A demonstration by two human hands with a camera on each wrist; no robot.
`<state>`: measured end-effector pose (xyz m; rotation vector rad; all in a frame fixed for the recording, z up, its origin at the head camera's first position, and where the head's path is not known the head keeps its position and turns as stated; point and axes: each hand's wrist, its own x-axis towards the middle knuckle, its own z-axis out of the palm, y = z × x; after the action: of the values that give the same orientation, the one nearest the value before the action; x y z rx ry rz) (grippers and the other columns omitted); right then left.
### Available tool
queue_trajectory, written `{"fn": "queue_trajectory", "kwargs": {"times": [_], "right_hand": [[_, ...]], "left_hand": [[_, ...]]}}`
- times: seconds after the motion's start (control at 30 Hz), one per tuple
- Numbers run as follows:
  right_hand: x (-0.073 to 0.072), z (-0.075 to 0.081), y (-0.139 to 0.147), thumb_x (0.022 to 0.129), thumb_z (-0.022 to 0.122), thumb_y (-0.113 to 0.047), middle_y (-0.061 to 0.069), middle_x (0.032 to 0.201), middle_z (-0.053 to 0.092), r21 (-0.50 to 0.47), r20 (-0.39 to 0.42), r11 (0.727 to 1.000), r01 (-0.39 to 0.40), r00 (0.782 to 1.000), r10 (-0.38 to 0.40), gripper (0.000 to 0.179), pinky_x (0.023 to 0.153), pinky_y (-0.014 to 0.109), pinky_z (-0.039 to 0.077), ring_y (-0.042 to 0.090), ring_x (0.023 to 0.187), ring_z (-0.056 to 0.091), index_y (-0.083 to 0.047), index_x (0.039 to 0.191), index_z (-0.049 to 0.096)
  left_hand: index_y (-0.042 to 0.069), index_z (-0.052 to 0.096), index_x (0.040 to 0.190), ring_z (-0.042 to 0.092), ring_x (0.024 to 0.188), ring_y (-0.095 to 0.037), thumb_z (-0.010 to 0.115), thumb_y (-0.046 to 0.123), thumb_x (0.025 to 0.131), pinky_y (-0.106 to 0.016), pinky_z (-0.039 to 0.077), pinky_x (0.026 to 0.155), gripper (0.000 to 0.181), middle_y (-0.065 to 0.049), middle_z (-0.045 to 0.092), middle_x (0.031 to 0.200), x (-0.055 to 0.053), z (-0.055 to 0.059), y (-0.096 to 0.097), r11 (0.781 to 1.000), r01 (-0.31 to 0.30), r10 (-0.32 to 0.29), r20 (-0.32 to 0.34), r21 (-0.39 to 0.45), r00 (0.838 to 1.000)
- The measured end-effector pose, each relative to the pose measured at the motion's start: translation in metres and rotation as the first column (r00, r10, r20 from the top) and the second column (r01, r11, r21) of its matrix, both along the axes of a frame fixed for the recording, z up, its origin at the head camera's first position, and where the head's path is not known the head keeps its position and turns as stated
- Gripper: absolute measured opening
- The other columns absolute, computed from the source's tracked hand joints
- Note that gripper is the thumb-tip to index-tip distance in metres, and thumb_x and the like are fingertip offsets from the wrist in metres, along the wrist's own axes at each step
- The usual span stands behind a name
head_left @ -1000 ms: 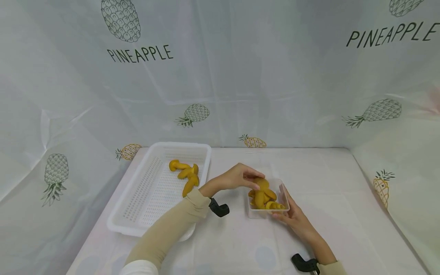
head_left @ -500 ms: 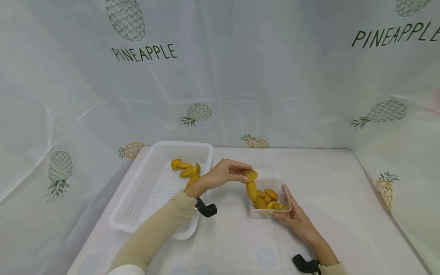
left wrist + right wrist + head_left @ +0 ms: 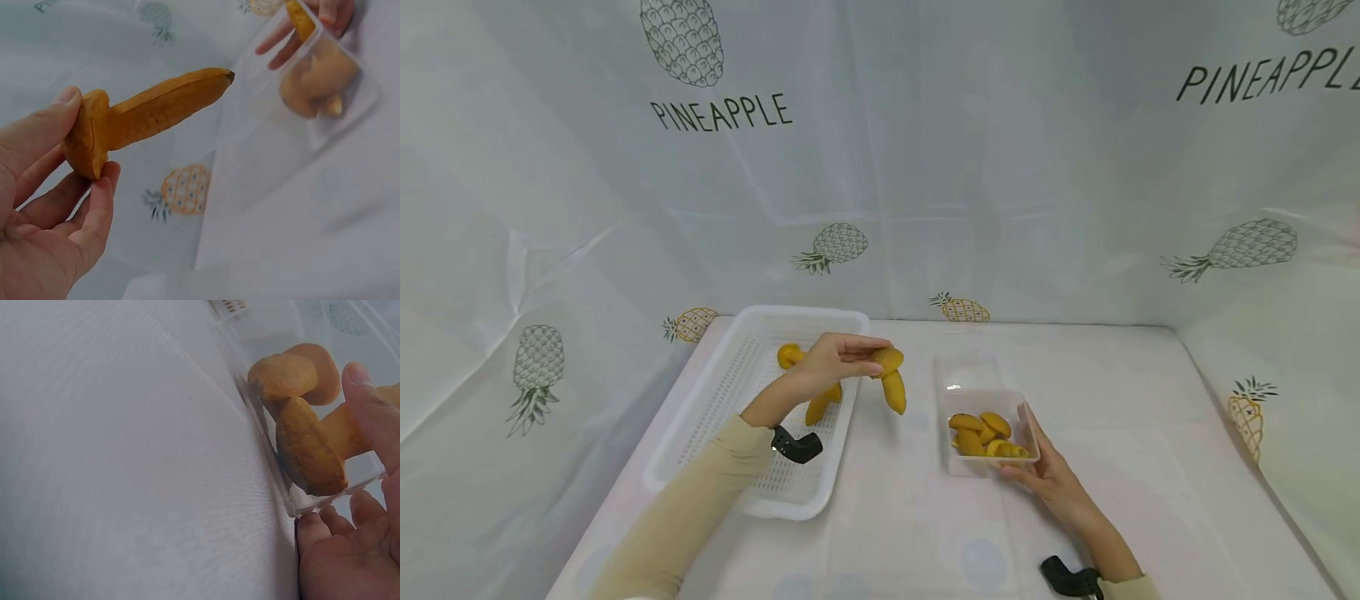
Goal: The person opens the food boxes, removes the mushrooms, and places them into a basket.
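The fingers of the left hand pinch the round cap of a smooth yellow mushroom, its fat stem poking out. A holey white plastic basket sits under them. The right hand grips a clear box of yellow mushrooms.

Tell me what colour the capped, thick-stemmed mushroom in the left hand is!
The mushroom is yellowish brown, showing best in the left wrist view.
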<state>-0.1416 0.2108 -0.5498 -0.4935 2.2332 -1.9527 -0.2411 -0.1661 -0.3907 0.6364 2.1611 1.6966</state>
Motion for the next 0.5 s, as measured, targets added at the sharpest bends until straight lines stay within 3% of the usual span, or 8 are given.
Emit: {"fn": "queue_trajectory", "kwargs": {"times": [0.27,0.5], "right_hand": [[0.000,0.001,-0.001,0.095,0.067,-0.003,0.012,0.164,-0.014,0.001,0.005,1.000,-0.005,1.000,0.005,0.101,0.102,0.006,0.025,0.047,0.145,-0.008,-0.029,0.161,-0.003],[-0.001,0.000,-0.001,0.095,0.066,-0.001,0.011,0.164,-0.014,0.000,-0.011,1.000,-0.017,1.000,0.017,0.100,0.102,0.007,0.026,0.048,0.144,-0.008,-0.025,0.161,-0.005]], "left_hand": [[0.000,0.062,0.133,0.062,0.119,-0.026,0.074,0.013,0.091,-0.031,0.052,0.097,0.045,-0.013,0.064,0.131,0.005,0.006,-0.047,0.998,-0.047,0.046,-0.027,-0.039,0.999],[-0.001,0.060,0.135,0.059,0.122,-0.027,0.072,0.014,0.093,-0.029,0.051,0.097,0.046,-0.015,0.060,0.136,-0.002,-0.010,-0.086,0.994,-0.072,0.068,-0.041,-0.082,0.997]]}}
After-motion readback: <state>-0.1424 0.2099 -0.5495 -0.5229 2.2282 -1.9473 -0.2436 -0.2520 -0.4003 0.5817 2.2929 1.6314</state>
